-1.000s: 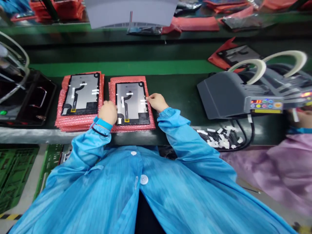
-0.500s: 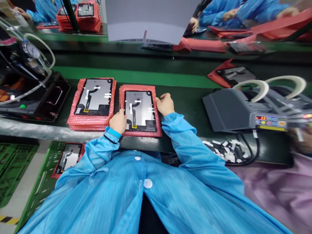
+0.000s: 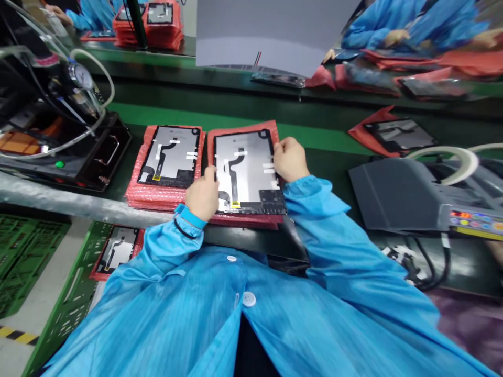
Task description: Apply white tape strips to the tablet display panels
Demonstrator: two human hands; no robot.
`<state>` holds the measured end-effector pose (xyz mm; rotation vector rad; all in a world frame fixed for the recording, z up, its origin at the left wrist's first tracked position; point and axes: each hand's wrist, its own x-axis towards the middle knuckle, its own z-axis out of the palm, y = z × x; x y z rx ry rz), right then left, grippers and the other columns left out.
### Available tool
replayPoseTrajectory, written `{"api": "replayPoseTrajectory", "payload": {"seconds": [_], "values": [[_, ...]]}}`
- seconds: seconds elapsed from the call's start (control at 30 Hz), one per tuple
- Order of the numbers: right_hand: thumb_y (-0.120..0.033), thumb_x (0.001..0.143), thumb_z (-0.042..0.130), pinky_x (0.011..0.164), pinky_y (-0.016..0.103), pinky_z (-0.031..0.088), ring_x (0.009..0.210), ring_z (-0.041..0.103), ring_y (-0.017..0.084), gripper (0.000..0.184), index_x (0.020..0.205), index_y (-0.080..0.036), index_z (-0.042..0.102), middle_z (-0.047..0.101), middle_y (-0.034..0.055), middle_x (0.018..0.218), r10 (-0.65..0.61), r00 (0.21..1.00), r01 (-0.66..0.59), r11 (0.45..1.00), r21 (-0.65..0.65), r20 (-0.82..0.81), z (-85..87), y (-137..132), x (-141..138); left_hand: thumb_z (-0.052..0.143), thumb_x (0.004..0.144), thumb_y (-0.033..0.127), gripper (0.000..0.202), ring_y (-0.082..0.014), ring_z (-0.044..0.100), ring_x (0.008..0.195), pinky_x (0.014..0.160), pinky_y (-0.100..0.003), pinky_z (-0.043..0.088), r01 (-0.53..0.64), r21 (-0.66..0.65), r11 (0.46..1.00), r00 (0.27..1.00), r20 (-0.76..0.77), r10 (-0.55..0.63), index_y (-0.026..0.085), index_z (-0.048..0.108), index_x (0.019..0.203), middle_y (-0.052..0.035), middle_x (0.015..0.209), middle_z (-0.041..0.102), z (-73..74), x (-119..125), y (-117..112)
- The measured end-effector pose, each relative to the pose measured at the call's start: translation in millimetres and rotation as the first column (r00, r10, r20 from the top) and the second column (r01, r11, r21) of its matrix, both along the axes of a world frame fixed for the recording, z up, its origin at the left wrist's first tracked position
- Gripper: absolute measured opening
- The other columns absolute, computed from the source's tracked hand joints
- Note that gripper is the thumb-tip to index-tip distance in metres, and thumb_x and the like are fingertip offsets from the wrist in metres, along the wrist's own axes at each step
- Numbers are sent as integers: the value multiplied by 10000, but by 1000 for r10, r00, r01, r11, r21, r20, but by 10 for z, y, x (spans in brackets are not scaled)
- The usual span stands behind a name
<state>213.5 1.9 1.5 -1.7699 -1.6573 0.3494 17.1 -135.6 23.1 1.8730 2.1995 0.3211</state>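
A tablet display panel point(image 3: 251, 173) with a silver back, black rim and dark flex cable is raised a little above pink bubble-wrap sheets point(image 3: 245, 220). The fingers of my left hand point(image 3: 203, 196) are closed on its left edge. Its upper right edge is pinched by my right hand point(image 3: 291, 159), with fingers bent and thumb partly hidden. Just to the left, a similar display panel point(image 3: 183, 149) lies on a thicker stack of pink bubble wrap point(image 3: 153, 196).
On the left stands a black machine point(image 3: 113, 157) with a pressure gauge point(image 3: 81, 76). A grey device point(image 3: 396, 193) with a lit readout sits at right. Behind it lies another panel point(image 3: 401, 133) on pink wrap. A green crate point(image 3: 58, 314) stands below left. Co-workers' blue sleeves point(image 3: 365, 29) show beyond.
Both hands have taken hold of the right-hand display panel and raised it slightly off the wrap, nearer the camera. The view has swung left.
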Motion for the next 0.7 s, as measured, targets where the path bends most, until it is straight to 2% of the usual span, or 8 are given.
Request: {"api": "replayPoseTrajectory", "payload": {"seconds": [0.13, 0.2, 0.3, 0.4, 0.47, 0.57, 0.63, 0.7], "values": [[-380, 964, 404, 935, 424, 458, 995, 581, 235, 295, 866, -166, 582, 607, 84, 874, 250, 968, -247, 965, 89, -29, 178, 387, -556, 461, 943, 287, 417, -304, 687, 991, 874, -424, 524, -173, 130, 976, 981, -68, 183, 179, 435, 1345, -122, 1027, 711, 492, -545, -7], [-363, 976, 376, 948, 431, 460, 1026, 593, 251, 325, 924, -141, 608, 624, 104, 908, 343, 939, -341, 938, 59, -31, 171, 496, -989, 497, 921, 287, 429, -312, 679, 1011, 891, -437, 517, -236, 182, 955, 959, -113, 259, 181, 445, 1333, -122, 1037, 709, 586, -871, 24], [-250, 947, 430, 910, 398, 486, 968, 644, 258, 255, 897, -118, 642, 663, 134, 872, 377, 926, -378, 915, -138, -33, 101, 443, -1558, 536, 895, 290, 409, -323, 674, 1018, 879, -437, 519, -293, 150, 944, 931, -180, 317, 196, 484, 1289, -127, 1044, 712, 452, -1289, 102], [-226, 921, 491, 863, 353, 493, 888, 676, 251, 235, 784, -123, 652, 690, 155, 809, 395, 918, -385, 856, -345, -42, 51, 207, -1700, 484, 915, 291, 340, -328, 670, 1014, 866, -437, 519, -325, 47, 945, 926, -189, 328, 195, 531, 1238, -147, 1055, 707, 210, -1552, 141], [-240, 895, 545, 865, 337, 486, 891, 674, 238, 205, 744, -142, 643, 701, 136, 816, 391, 918, -394, 872, -291, -73, 49, 13, -1458, 453, 924, 305, 331, -324, 655, 1032, 877, -436, 516, -323, 48, 945, 929, -173, 327, 196, 549, 1222, -149, 1067, 696, 154, -1604, 104], [-213, 817, 614, 790, 315, 493, 786, 652, 188, 76, 758, -170, 633, 680, 58, 763, 309, 923, -341, 933, -117, -230, 62, -338, -650, 451, 917, 349, 375, -350, 575, 1151, 952, -476, 481, -279, 224, 934, 925, -199, 324, 170, 554, 1230, -172, 1171, 642, 249, -1423, -5], [-230, 807, 609, 661, 290, 479, 613, 590, 142, 68, 755, -186, 616, 618, 12, 656, 99, 924, -140, 986, -87, -369, 47, -643, 58, 403, 932, 359, 411, -352, 539, 1183, 1013, -493, 442, -142, 313, 939, 955, -207, 213, 127, 548, 1238, -184, 1184, 620, 292, -1125, -52], [-210, 800, 585, 546, 267, 418, 492, 500, 117, 77, 723, -203, 581, 536, -20, 563, -242, 855, 235, 969, -73, -459, 1, -1005, 764, 378, 936, 343, 407, -326, 555, 1149, 1046, -478, 425, 84, 286, 955, 986, -164, -38, 118, 548, 1229, -168, 1139, 633, 205, -741, -57]]}}
